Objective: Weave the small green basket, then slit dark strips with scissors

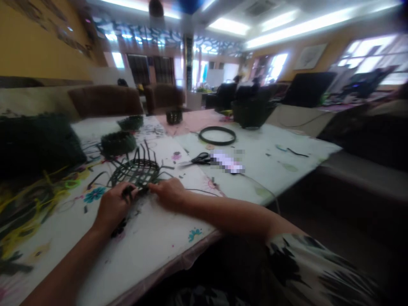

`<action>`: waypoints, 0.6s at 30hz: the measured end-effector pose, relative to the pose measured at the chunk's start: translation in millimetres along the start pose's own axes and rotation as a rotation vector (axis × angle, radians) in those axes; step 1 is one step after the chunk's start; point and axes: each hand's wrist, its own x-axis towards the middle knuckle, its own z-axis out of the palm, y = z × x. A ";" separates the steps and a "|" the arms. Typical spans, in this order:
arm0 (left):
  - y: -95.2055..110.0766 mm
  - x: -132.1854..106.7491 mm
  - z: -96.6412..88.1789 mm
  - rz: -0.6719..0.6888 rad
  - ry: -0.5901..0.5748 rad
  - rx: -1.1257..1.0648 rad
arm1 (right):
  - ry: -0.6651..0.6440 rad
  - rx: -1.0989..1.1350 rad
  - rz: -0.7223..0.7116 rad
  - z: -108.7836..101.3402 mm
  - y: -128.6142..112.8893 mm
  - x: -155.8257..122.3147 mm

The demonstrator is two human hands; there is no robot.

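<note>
A half-woven basket (pixel 135 171) of dark green strips rests on the flowered tabletop, its loose strip ends standing up and splaying outward. On its near left edge, my left hand (pixel 116 203) is closed around a dark strip (pixel 128 191). My right hand (pixel 170 193) pinches the near rim just to the right, thumb and forefinger together at the strips. The two hands are a short gap apart. What exactly lies between the fingertips is partly hidden and blurred. Scissors (pixel 199 159) with black handles lie beyond my right hand.
Beyond the hands sit a dark ring (pixel 217 135), a phone-like object (pixel 227 162) with a cable, small green baskets (pixel 118 143) and a larger dark basket (pixel 250 112). Yellow and green strips (pixel 35 204) tangle at left beside a big dark basket (pixel 38 142). The table's front edge (pixel 191 259) is close.
</note>
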 end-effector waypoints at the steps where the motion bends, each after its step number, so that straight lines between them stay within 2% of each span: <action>1: -0.6 0.9 -0.6 -0.018 -0.007 0.023 | 0.001 -0.002 0.000 1.5 -2.6 0.3; 4: -7.0 4.3 -0.8 -0.064 -0.041 0.083 | 0.004 -0.010 -0.001 7.4 -8.8 3.5; 10: -20.9 10.6 6.3 0.046 -0.041 0.143 | -0.008 0.021 0.002 14.0 -2.9 13.1; 15: -15.8 11.8 4.8 0.020 -0.068 0.059 | 0.025 0.003 0.016 8.4 0.9 12.8; 18: -16.4 10.6 0.4 -0.019 0.002 -0.052 | 0.095 -0.021 0.000 2.5 -2.1 7.1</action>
